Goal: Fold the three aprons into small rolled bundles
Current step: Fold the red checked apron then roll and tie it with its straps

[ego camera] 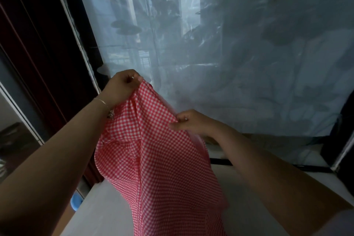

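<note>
You are early in the job: the red-and-white checked apron [153,159] hangs unfolded in the air, held up in front of the pale curtain [239,53], and no rolled bundle shows anywhere in view. The other two aprons are out of sight, so I judge that nearly all the folding and rolling is left.

Your left hand [120,87] pinches the top edge of the apron at its highest point, fingers curled tight on the cloth. Your right hand [189,121] grips the same edge lower and to the right of that, thumb and fingers closed on a fold. Below both hands the apron drapes down over the pale surface [107,207] in long soft folds.

The cloth looks thin and light, a small gingham weave, limp rather than stiff, so it should roll tightly once laid flat. The curtain behind the apron is sheer, bluish and faintly patterned.
</note>
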The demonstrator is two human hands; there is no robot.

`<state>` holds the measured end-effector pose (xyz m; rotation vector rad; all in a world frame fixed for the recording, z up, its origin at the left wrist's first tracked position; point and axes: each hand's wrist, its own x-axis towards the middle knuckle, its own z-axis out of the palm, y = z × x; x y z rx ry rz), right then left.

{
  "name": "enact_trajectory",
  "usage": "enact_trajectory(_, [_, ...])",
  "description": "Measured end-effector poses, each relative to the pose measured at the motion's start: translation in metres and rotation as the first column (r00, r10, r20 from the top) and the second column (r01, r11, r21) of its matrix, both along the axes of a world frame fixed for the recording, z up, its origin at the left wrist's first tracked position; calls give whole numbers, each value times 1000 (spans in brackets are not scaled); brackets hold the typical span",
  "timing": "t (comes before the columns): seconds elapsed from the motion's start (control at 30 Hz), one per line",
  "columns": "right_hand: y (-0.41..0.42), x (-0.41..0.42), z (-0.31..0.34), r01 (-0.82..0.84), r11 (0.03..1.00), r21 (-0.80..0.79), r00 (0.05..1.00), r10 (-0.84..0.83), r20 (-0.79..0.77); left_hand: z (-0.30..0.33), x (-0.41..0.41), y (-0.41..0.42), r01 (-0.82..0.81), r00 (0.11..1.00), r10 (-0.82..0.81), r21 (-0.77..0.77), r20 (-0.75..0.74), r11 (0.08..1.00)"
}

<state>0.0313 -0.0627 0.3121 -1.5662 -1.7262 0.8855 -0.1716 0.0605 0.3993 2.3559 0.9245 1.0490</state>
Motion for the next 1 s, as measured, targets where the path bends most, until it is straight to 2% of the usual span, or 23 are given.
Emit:
enact_trajectory(0.1, [-3,11,-22,-19,997,-74,989,30,146,-3,-3,5,-235,967,223,90,118,968])
enact_trajectory(0.17, [-5,19,-37,11,996,-84,976,8,218,-3,-5,4,-299,934,272,88,231,950])
enact_trajectory(0.27, [-7,29,-49,134,989,69,920,-150,363,-3,-5,-4,-343,914,301,121,273,931])
enact_trajectory(0.33, [-10,34,-47,248,948,201,871,-309,383,-4,-7,-5,-368,915,324,167,239,915])
enact_trajectory(0.47, [-21,44,-36,276,920,277,885,-356,301,-12,-15,1,-415,906,390,153,165,897])
enact_trajectory(0.6, [-28,50,-35,314,907,280,926,-358,121,-19,-19,3,-440,897,426,139,120,887])
enact_trajectory(0.73, [-34,52,-34,329,924,195,930,-353,100,-24,-20,3,-421,904,409,99,122,902])
enact_trajectory(1.0, [-44,73,-25,399,914,66,908,-384,-168,-27,-14,0,-393,919,386,96,83,914])
